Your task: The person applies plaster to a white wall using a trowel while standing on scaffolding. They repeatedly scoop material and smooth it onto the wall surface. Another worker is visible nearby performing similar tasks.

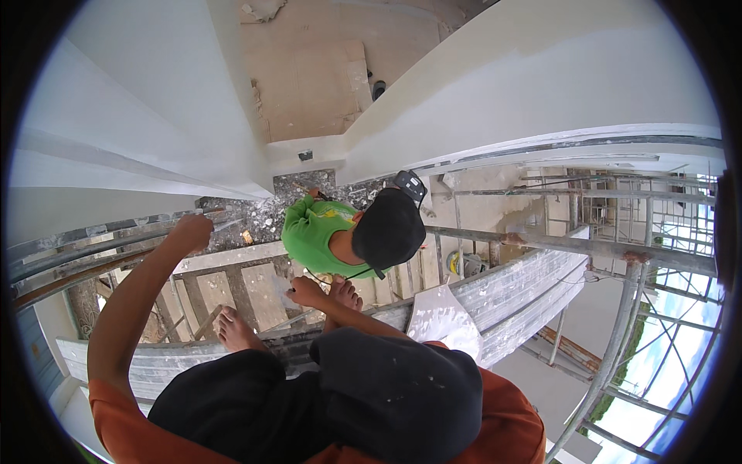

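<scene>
I am crouched on a scaffold, looking down past my black shorts and bare feet (232, 329). My left hand (189, 230) reaches out to the left and is closed around a grey scaffold pipe (93, 251) beside the white wall (139, 116). My right hand (305, 292) is low between my feet, fingers closed on what looks like a small pale flat tool (283, 288). It is too small to tell its kind. Just below, another person in a green shirt (313, 232) and black cap (390, 228) bends over the planks.
Wooden planks (259, 290) and a rubble-strewn ledge (267, 213) lie under us. A white plaster-smeared sheet (442, 317) sits by my right knee on a corrugated metal deck (525, 286). Scaffold pipes (572, 247) and braces drop away at the right, with open air beyond.
</scene>
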Available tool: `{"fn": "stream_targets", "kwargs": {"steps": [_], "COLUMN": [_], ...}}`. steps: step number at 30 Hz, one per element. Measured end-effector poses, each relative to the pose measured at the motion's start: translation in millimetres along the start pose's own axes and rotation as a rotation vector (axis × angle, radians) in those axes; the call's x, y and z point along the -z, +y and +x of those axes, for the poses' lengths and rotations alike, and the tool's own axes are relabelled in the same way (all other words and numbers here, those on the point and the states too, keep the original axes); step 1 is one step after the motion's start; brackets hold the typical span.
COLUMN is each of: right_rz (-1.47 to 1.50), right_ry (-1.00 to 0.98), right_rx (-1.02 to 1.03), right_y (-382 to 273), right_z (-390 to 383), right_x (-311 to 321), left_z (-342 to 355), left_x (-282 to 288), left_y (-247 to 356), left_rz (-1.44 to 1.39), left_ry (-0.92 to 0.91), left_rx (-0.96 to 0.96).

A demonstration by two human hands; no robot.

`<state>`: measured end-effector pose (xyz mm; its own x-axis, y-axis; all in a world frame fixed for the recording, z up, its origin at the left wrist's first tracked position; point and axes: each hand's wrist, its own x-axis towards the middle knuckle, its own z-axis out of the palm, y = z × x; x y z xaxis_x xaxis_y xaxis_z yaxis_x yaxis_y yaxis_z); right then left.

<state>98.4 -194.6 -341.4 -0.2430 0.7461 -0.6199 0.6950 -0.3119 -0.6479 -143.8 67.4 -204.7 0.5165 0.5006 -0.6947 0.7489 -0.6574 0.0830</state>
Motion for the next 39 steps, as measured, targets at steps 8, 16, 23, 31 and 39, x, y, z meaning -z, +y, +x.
{"fn": "stream_targets", "kwargs": {"steps": [8, 16, 23, 31, 39], "right_rz": [-0.02, -0.048, -0.013, -0.027, -0.042], "right_ry": [-0.027, -0.033, -0.04, 0.007, -0.04], "right_rx": [-0.006, -0.02, -0.029, 0.0, -0.029], "right_y": [-7.6, -2.1, -5.1, 0.0, -4.3], "right_z": [0.9, 4.9, 2.8, 3.7, 4.6], "right_x": [4.0, -0.7, 3.6, -1.6, 3.0], "left_z": [-10.9, -9.1, -1.5, -2.8, -7.6], "left_x": [-22.6, -23.1, -19.0, -25.8, -19.7], "left_y": [-16.4, -27.4, -21.0, -22.4, -23.1], "left_rz": [0.051, 0.072, 0.07, 0.067, 0.06], "left_ry": [-0.139, -0.096, -0.077, -0.12, -0.117], "left_rx": [0.021, 0.036, 0.014, 0.004, 0.02]}}
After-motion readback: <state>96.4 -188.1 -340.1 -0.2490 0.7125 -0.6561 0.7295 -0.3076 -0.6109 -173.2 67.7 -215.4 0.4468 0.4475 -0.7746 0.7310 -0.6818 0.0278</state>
